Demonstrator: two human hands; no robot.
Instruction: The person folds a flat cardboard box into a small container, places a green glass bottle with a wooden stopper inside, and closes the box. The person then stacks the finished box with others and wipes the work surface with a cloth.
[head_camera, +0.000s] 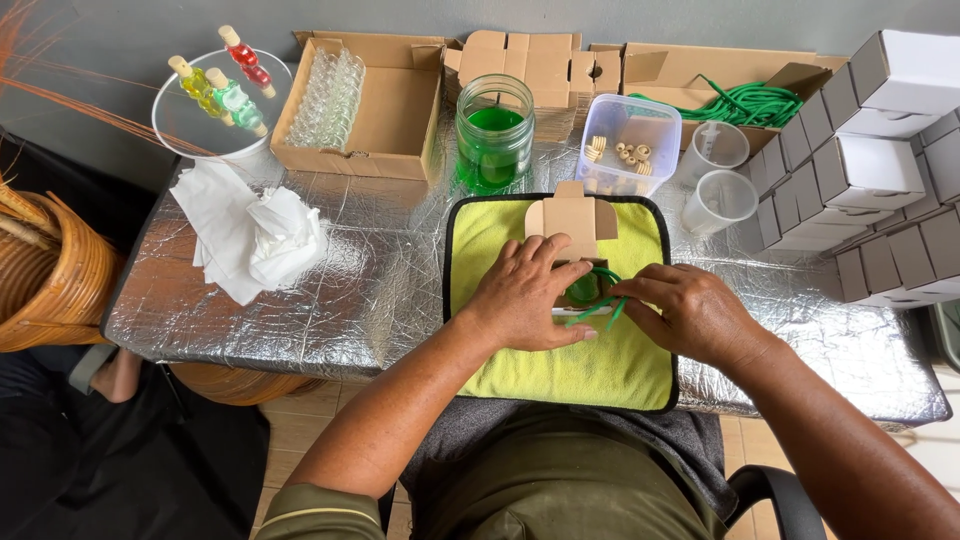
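Our left hand (525, 295) presses the small box (572, 222) flat, fingers together, steadying it. Our right hand (690, 312) pinches the green cord (598, 310), feeding it in.

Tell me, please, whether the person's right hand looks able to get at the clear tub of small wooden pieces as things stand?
Probably yes. The right hand is busy with a green cord on the yellow mat, but the clear tub stands just beyond the mat with its top open, and nothing lies between them.
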